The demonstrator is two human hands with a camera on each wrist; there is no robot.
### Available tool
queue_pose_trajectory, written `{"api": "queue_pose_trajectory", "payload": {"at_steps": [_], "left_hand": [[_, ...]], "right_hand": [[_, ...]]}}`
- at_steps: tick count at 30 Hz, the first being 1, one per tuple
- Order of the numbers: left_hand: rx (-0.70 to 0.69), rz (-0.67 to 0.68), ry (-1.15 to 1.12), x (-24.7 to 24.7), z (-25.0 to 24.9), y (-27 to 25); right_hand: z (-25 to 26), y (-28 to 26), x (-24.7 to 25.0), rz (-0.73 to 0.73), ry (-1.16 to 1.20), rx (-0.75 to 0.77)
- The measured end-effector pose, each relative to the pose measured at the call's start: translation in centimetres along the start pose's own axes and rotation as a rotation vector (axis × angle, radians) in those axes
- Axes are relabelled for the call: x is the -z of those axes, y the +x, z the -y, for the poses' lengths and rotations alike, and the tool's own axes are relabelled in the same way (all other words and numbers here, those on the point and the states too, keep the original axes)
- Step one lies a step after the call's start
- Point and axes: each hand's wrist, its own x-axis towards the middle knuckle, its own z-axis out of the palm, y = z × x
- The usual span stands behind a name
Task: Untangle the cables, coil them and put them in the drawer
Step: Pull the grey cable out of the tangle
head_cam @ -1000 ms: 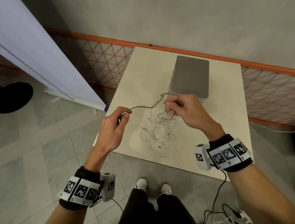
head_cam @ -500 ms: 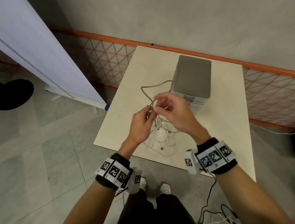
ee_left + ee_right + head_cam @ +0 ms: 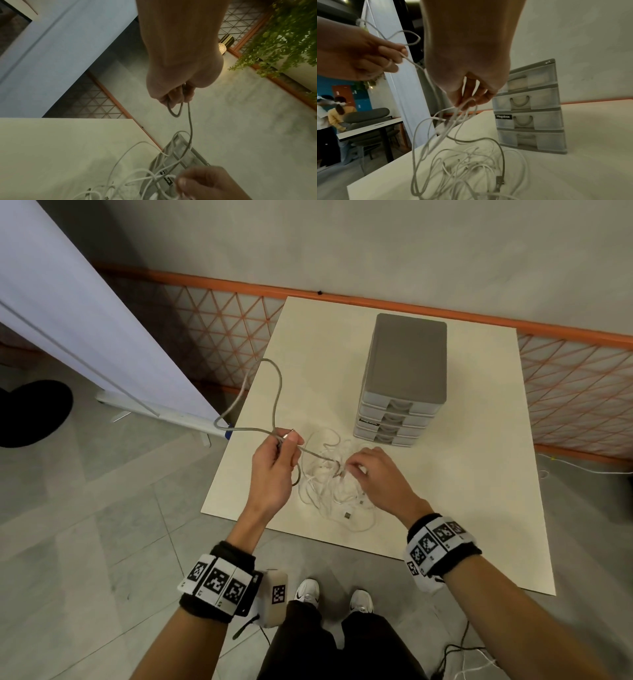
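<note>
My left hand (image 3: 287, 445) grips a grey cable (image 3: 280, 380) in its curled fingers, a metal plug poking out by the thumb. A loop of that cable arcs up and left past the table edge. In the left wrist view the grey cable (image 3: 189, 121) drops from the left hand (image 3: 178, 94) toward the pile. A tangle of white cables (image 3: 329, 498) lies on the cream table (image 3: 472, 474). My right hand (image 3: 347, 470) pinches strands at the top of the tangle (image 3: 462, 169), where the grey cable runs in; its fingertips (image 3: 471, 100) lift them. A grey drawer unit (image 3: 404, 385) stands behind, all drawers closed.
An orange-railed mesh fence (image 3: 222, 337) and a wall run behind the table. A white panel on a stand (image 3: 102, 320) leans at the left. A loose USB plug (image 3: 347, 514) lies near the table's front edge. My shoes (image 3: 308, 594) are below it. People sit far off (image 3: 337, 112).
My hands, close together above the tangle half a second ago, have parted. The left moved left holding the grey loop; the right dropped onto the tangle.
</note>
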Motion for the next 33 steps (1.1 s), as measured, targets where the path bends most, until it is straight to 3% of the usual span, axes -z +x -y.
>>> {"api": "queue_pose_trajectory", "payload": {"at_steps": [2, 5, 7, 10, 15, 19, 21, 24, 27, 30, 33], "left_hand": [[-0.011, 0.004, 0.011, 0.3, 0.0, 0.0], [-0.016, 0.033, 0.061, -0.1, 0.3, -0.1], [-0.017, 0.059, 0.065, -0.7, 0.4, -0.3], [-0.024, 0.057, 0.056, -1.1, 0.2, -0.4], [-0.023, -0.030, 0.025, 0.0, -1.3, -0.3], [-0.073, -0.015, 0.063, 0.7, -1.8, -0.5], [-0.076, -0.008, 0.101, 0.8, -1.5, -0.5], [-0.058, 0.008, 0.113, 0.4, -1.1, -0.8], [-0.073, -0.037, 0.117, 0.4, -1.4, -0.7], [-0.127, -0.118, 0.134, 1.6, -2.6, -0.1], [-0.201, -0.154, 0.198, 2.5, -4.2, 0.0]], "right_hand": [[-0.3, -0.2, 0.5, -0.066, -0.063, -0.019], [2.6, -0.7, 0.9, -0.176, 0.104, 0.133], [4.8, -0.5, 0.6, -0.131, 0.177, 0.218], [5.2, 0.2, -0.4, -0.129, 0.106, 0.305], [2.3, 0.5, -1.4, -0.010, 0.092, 0.216], [0.2, 0.4, -1.6, 0.148, -0.334, -0.057], [0.6, 0.3, -1.3, 0.098, -0.416, -0.050], [3.3, 0.1, -0.8, -0.050, -0.221, 0.116], [5.1, 0.2, -0.9, -0.006, -0.075, 0.232], [5.6, 0.8, 0.2, 0.044, 0.144, 0.258], [7.7, 1.5, 2.6, 0.001, 0.360, 0.228]]}}
